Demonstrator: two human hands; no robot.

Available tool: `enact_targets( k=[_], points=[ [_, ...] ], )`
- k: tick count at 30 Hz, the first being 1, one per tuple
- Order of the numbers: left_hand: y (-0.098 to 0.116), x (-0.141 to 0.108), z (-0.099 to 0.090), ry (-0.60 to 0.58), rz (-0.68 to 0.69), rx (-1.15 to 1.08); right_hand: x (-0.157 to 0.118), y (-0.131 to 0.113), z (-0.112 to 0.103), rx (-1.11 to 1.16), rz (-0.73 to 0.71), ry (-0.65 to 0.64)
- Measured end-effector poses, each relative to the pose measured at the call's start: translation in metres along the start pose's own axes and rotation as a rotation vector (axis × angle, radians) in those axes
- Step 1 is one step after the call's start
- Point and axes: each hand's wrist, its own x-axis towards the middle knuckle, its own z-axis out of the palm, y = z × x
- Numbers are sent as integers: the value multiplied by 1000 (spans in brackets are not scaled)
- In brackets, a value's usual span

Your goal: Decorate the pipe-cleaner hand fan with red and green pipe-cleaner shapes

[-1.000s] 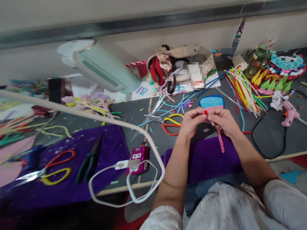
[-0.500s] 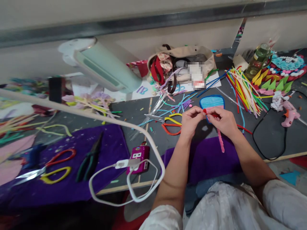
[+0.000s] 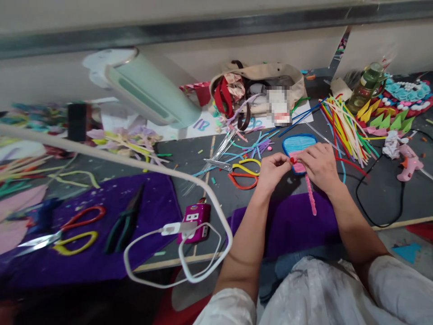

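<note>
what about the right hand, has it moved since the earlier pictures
Yes, slightly up the picture: the right hand now covers more of the right edge of the blue-and-pink piece, which has stayed put.

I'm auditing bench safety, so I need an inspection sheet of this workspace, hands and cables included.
Surface: dark tabletop, scattered scraps, purple cloths along the near side.
Work items: red strip at the fingertips; blue-and-pink piece with pink stem.
Clutter: two pairs of scissors, pliers, coloured strips, pink glue gun.
Hands: left hand pinches the red strip; right hand partly covers the piece, grip unclear.
Cables: white cable loops beside purple socket box; black cord near the glue gun.
Surroundings: beige bag, green bottle, wall behind.
</note>
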Motion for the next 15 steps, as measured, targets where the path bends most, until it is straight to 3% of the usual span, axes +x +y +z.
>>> enact_targets(
  k=[15],
  points=[
    [5, 3, -3, -88, -141, -223, 2, 6, -1, 70, -119, 156]
  ],
)
